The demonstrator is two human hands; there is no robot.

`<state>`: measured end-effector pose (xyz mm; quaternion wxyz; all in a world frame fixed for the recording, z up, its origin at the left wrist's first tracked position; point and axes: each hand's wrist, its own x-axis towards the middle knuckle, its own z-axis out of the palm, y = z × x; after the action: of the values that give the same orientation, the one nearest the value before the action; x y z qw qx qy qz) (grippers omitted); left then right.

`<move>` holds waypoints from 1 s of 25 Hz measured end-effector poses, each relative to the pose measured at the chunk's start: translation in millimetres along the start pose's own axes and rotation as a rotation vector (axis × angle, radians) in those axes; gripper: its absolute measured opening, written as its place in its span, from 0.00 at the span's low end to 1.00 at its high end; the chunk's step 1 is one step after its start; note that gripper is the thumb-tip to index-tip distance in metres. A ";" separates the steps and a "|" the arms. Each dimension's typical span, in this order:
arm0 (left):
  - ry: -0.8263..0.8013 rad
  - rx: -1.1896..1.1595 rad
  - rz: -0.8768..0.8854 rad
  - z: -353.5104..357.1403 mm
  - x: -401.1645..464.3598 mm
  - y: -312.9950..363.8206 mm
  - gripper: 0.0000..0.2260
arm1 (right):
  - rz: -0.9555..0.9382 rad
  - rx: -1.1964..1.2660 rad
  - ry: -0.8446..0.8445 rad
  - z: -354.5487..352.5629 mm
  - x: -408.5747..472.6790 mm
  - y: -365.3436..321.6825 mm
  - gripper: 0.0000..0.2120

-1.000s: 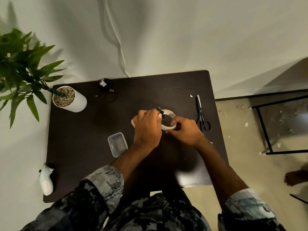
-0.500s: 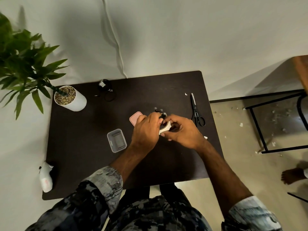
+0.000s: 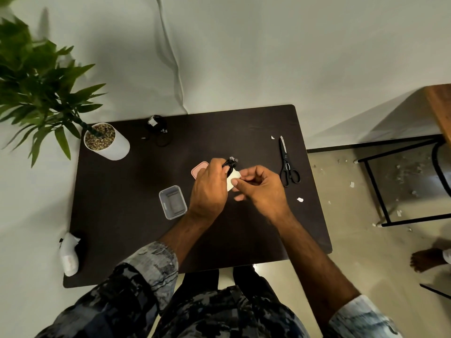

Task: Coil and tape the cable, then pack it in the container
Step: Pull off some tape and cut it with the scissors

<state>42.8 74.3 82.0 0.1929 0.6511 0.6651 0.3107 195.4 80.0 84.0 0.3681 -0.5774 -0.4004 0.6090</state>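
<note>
The left hand grips the coiled black cable above the dark wooden table, while the right hand pinches a pale strip of tape against it. The clear plastic container sits just left of the left hand, its pink lid behind; no writing is legible.

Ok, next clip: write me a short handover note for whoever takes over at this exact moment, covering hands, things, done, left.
Left hand: grips the coiled black cable above the table.
Right hand: pinches a pale piece of tape against the coil.
Clear container sits open left of the hands; pink lid lies behind the left hand. Scissors lie to the right.
Done: cable coiled.
Left: finish wrapping the tape, put the coil in the container, probably close it with the lid.
</note>
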 end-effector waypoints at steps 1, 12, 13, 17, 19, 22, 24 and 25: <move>0.017 -0.009 0.021 -0.8 -1.3 0.1 0.16 | 0.026 -0.005 0.000 1.2 -1.7 -1.1 0.07; -0.150 0.285 -0.196 1.4 -0.5 2.1 0.12 | -0.036 -0.336 -0.051 3.3 -9.3 -2.5 0.03; -0.164 0.261 -0.224 2.7 0.4 2.6 0.12 | -0.043 -0.356 -0.047 3.7 -9.1 -1.7 0.03; -0.176 0.159 -0.355 3.8 3.5 4.9 0.14 | -0.052 -0.419 -0.059 1.6 -6.0 0.1 0.04; -0.218 0.180 -0.389 6.4 4.4 2.1 0.13 | -0.041 -0.427 -0.056 -0.4 -5.3 0.3 0.04; -0.237 0.191 -0.395 7.4 2.1 -2.0 0.13 | -0.046 -0.455 -0.034 -1.5 -3.1 2.4 0.04; -0.241 0.166 -0.392 10.3 -0.9 -5.2 0.13 | -0.037 -0.447 -0.016 -2.1 -1.6 3.6 0.04; -0.238 0.161 -0.390 11.9 -1.9 -5.2 0.13 | -0.024 -0.426 -0.007 -2.8 -0.8 4.4 0.04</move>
<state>47.0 74.5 69.5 0.2740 0.5555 0.7734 0.1347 198.3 77.7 80.3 0.2438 -0.6352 -0.5281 0.5081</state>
